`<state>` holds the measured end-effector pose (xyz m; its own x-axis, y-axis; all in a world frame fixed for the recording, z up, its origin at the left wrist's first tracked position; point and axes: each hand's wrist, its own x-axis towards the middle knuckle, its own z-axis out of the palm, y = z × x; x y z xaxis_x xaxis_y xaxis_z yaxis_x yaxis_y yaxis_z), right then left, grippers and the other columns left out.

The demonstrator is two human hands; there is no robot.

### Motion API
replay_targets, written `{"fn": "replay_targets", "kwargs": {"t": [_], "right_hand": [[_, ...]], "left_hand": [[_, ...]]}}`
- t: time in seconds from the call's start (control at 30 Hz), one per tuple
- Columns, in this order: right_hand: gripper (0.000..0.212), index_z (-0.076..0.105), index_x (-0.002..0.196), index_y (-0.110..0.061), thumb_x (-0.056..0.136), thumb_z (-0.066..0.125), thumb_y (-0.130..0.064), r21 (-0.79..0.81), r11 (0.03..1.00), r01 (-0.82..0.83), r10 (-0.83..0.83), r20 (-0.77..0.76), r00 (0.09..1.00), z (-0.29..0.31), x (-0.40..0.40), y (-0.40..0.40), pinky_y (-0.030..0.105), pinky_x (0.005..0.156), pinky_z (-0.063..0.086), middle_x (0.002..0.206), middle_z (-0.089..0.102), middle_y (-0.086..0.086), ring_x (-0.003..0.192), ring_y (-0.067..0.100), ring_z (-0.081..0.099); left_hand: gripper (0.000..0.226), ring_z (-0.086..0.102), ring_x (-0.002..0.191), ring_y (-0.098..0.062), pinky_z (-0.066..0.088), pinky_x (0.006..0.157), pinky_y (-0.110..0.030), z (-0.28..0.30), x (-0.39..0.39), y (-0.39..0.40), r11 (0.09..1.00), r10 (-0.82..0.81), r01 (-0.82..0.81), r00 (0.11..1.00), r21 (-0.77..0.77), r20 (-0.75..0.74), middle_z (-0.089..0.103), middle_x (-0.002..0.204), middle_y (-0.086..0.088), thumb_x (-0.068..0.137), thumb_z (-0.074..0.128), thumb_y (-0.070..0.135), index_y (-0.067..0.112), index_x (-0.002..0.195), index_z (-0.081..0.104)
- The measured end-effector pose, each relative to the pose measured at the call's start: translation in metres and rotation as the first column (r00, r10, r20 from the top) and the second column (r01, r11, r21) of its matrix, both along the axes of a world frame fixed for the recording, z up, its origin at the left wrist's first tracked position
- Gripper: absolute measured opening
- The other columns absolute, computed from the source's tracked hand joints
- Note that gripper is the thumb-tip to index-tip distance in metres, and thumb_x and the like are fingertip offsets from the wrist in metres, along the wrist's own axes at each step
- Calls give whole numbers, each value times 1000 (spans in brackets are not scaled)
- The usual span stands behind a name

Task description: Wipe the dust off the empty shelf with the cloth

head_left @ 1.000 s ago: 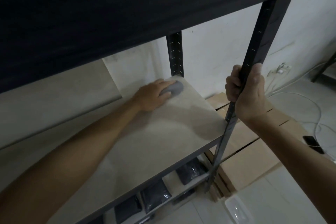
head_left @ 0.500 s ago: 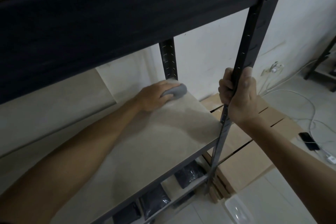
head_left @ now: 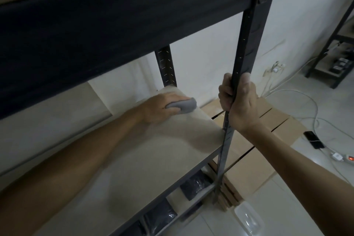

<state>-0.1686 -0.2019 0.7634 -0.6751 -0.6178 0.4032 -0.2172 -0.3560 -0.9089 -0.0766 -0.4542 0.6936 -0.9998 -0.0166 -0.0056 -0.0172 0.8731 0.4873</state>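
Note:
The pale wooden shelf board [head_left: 153,159] of a dark metal rack stretches from the lower left to its far right corner. My left hand [head_left: 162,109] grips a bunched grey cloth [head_left: 183,106] and presses it on the board near that far corner. Fingers cover part of the cloth. My right hand [head_left: 239,103] is wrapped round the rack's front right upright post [head_left: 247,44], just above the board's level.
A dark beam of the shelf above [head_left: 115,25] hangs low over the board. Flat cardboard boxes [head_left: 268,151] lie on the floor right of the rack. A phone [head_left: 314,140], cables and a power strip [head_left: 342,157] lie further right. Black packets [head_left: 161,218] sit on the lower shelf.
My left hand has slid the cloth a little further right along the back of the board, toward the far corner. My right hand keeps its grip on the post.

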Motion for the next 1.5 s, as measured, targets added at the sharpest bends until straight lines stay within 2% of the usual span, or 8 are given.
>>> {"fn": "replay_targets", "kwargs": {"t": [0.27, 0.47, 0.6, 0.73, 1.13, 1.23, 1.37, 1.5], "right_hand": [[54, 32, 58, -25, 93, 25, -65, 4, 1000, 16, -16, -18, 1000, -3, -2, -1, 29, 53, 16, 47, 30, -13, 46, 6, 21], [71, 33, 59, -21, 85, 29, -88, -11, 1000, 6, -7, -30, 1000, 0, 1, -2, 26, 51, 18, 49, 30, -13, 46, 7, 22], [67, 33, 58, -24, 89, 26, -83, -3, 1000, 28, -28, -35, 999, 1, 1, -2, 25, 52, 18, 47, 31, -12, 45, 6, 23], [64, 38, 57, -31, 82, 31, -90, -16, 1000, -8, 8, -9, 1000, 1, 2, -2, 25, 50, 18, 47, 32, -12, 43, 7, 23], [65, 36, 57, -30, 78, 34, -92, -24, 999, -29, 30, 36, 999, 4, 5, 1, 26, 49, 15, 48, 29, -15, 44, 6, 20], [66, 39, 54, -32, 78, 34, -92, -18, 999, -36, 37, 29, 999, 4, 5, -1, 28, 50, 14, 46, 30, -14, 43, 6, 20], [67, 35, 57, -29, 75, 37, -93, -25, 998, -59, 60, 56, 997, 4, 4, -2, 27, 49, 12, 48, 27, -14, 44, 6, 18], [66, 40, 51, -33, 75, 35, -94, -20, 998, -61, 62, 42, 997, 3, 3, -1, 29, 49, 12, 47, 27, -14, 44, 7, 18]], "left_hand": [[50, 58, 106, -14, 49, 95, -39, -3, -28, -6, 977, 190, -191, 982, -95, -19, 52, 116, 12, 99, 47, 43, 40, 149, 43], [44, 50, 124, -9, 39, 106, -28, -4, -8, 39, 1000, 3, -3, 1000, -22, 11, 54, 143, 2, 101, 53, 38, 42, 145, 47], [46, 57, 106, -4, 51, 98, -36, 11, -30, 22, 999, 32, -32, 999, 23, -19, 60, 118, 13, 97, 52, 45, 44, 143, 49], [50, 58, 112, -14, 50, 100, -47, -2, -37, 22, 991, 55, -53, 998, -121, 11, 58, 127, 8, 97, 44, 48, 45, 147, 41], [47, 54, 104, -7, 51, 88, -34, 9, 31, 85, 984, -162, 161, 987, -75, -13, 56, 116, 9, 106, 49, 32, 40, 152, 41], [44, 55, 123, -4, 47, 104, -30, 21, 26, 60, 987, 19, -3, 995, 164, -99, 59, 134, 12, 104, 54, 28, 32, 147, 51], [57, 50, 133, -24, 40, 111, -41, 23, 7, -24, 943, 322, -325, 945, -65, -49, 48, 149, -7, 102, 45, 37, 36, 157, 30], [58, 54, 125, -31, 46, 101, -44, -5, 17, -38, 874, 435, -418, 900, -250, 17, 46, 146, -11, 107, 39, 41, 34, 161, 18]]}}
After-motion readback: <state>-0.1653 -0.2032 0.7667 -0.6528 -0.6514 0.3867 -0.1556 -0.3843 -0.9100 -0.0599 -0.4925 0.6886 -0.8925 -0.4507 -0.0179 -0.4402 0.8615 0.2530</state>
